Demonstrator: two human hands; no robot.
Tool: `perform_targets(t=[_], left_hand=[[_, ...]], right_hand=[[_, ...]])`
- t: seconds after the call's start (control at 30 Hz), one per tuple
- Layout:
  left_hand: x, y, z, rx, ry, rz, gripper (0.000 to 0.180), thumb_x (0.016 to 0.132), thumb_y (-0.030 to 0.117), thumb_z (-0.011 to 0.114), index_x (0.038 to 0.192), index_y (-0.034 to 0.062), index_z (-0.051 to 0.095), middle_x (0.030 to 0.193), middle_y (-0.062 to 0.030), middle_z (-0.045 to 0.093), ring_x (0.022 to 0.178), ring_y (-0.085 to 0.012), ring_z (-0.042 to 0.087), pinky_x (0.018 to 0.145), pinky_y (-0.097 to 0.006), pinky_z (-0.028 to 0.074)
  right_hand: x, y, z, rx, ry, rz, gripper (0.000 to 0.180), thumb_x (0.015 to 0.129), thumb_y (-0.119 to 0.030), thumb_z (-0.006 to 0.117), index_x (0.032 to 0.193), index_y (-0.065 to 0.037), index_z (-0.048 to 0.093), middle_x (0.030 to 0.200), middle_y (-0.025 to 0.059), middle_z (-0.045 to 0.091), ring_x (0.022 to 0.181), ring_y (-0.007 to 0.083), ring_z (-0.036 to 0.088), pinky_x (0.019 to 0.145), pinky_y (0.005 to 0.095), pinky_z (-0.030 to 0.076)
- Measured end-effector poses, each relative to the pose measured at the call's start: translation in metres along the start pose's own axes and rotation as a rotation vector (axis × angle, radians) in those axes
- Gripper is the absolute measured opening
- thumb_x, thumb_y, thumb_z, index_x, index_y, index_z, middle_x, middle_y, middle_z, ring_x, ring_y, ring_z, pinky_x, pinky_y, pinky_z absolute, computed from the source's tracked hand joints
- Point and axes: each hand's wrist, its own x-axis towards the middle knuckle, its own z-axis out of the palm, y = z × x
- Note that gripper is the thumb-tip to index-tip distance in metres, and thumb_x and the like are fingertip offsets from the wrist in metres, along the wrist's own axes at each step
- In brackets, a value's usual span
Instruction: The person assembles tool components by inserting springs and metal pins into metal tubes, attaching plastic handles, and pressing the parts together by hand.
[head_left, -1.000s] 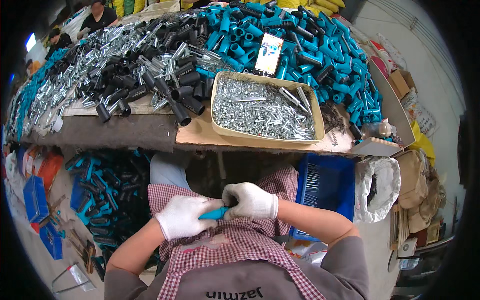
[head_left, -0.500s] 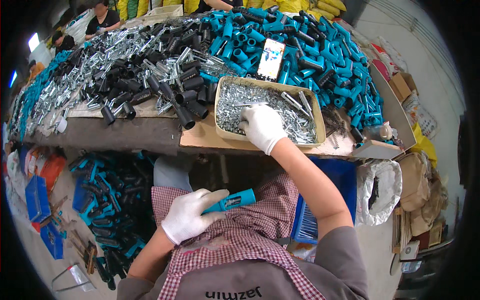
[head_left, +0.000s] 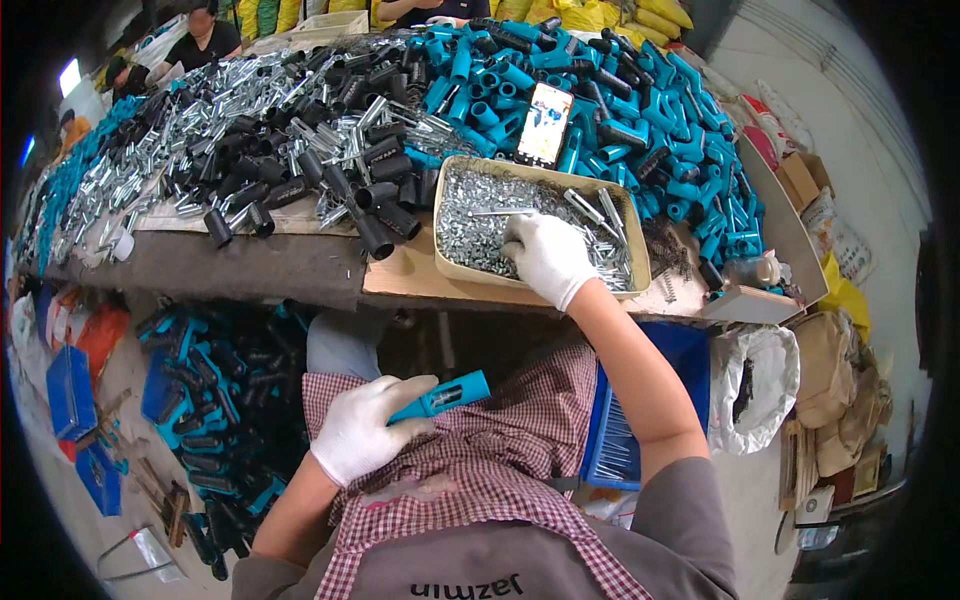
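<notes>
My left hand [head_left: 368, 428], in a white glove, is wrapped round a teal plastic tube-shaped handle [head_left: 452, 394] with a dark slot in its side, above my checked apron. My right hand [head_left: 553, 258], also gloved, is over a cream tray [head_left: 441, 240] of small metal parts. Its fingers are bent together among the parts, and what they pinch, if anything, is hidden. Close to its knuckles a slim metal rod [head_left: 497, 212] lies across the small pieces. Larger metal cylinders [head_left: 611, 212] rest at the tray's right side.
Behind the tray a lit phone [head_left: 545, 122] leans on a heap of teal handles [head_left: 690, 130]. Black sleeves [head_left: 375, 235] and metal tubes pile up leftward. Below are a blue crate [head_left: 612, 450], a white sack [head_left: 752, 390] and heaped handles [head_left: 205, 400]. Other people [head_left: 205, 45] sit at the far side.
My right hand has shifted slightly right and nearer within the tray. My left hand has drawn a little left with the teal handle, whose far end is tilted up more.
</notes>
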Motion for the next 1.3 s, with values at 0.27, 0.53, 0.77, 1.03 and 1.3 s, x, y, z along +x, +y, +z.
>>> perform_targets(t=[0.27, 0.53, 0.77, 1.03, 1.3], left_hand=[[0.004, 0.004, 0.002, -0.003, -0.056, -0.006, 0.052, 0.078, 0.033, 0.081, 0.125, 0.0145, 0.069, 0.098, -0.0122, 0.070, 0.090, -0.0345, 0.069, 0.079, -0.042, 0.056], [0.002, 0.000, 0.001, -0.030, -0.013, -0.043, 0.050, 0.079, 0.031, 0.080, 0.125, 0.0148, 0.069, 0.099, -0.0128, 0.071, 0.091, -0.0347, 0.069, 0.080, -0.042, 0.056], [0.012, 0.001, -0.007, 0.027, 0.025, 0.000, 0.048, 0.079, 0.035, 0.080, 0.122, 0.0147, 0.070, 0.098, -0.0113, 0.071, 0.090, -0.0331, 0.069, 0.077, -0.042, 0.056], [0.021, 0.014, -0.014, 0.242, -0.031, 0.048, 0.068, 0.079, 0.031, 0.078, 0.140, 0.0106, 0.055, 0.096, -0.0124, 0.071, 0.086, -0.0312, 0.070, 0.073, -0.043, 0.055], [0.020, 0.010, -0.006, 0.236, -0.093, 0.061, 0.080, 0.077, 0.029, 0.080, 0.146, 0.0088, 0.046, 0.098, -0.0141, 0.071, 0.089, -0.0323, 0.070, 0.075, -0.043, 0.056]], right_hand=[[0.001, -0.002, 0.004, -0.034, -0.081, -0.013, 0.020, 0.087, -0.023, 0.067, 0.097, -0.008, 0.073, 0.096, 0.0190, 0.072, 0.095, 0.0390, 0.069, 0.087, 0.0480, 0.053], [0.007, 0.016, 0.003, 0.282, 0.154, 0.092, 0.017, 0.083, -0.018, 0.072, 0.093, -0.005, 0.072, 0.092, 0.0199, 0.073, 0.092, 0.0380, 0.070, 0.084, 0.0455, 0.054], [-0.013, -0.005, -0.014, 0.577, 0.195, 0.123, 0.021, 0.080, -0.016, 0.075, 0.097, -0.003, 0.075, 0.084, 0.0137, 0.074, 0.079, 0.0238, 0.072, 0.077, 0.0356, 0.055], [-0.072, -0.066, 0.012, 0.768, -0.285, -0.119, 0.027, 0.081, -0.030, 0.078, 0.088, -0.005, 0.077, 0.078, 0.0145, 0.070, 0.073, 0.0294, 0.069, 0.069, 0.0386, 0.054], [-0.094, -0.072, 0.034, 0.332, -0.050, -0.444, 0.020, 0.085, -0.025, 0.073, 0.091, -0.007, 0.071, 0.082, 0.0118, 0.066, 0.078, 0.0303, 0.068, 0.071, 0.0424, 0.055]])
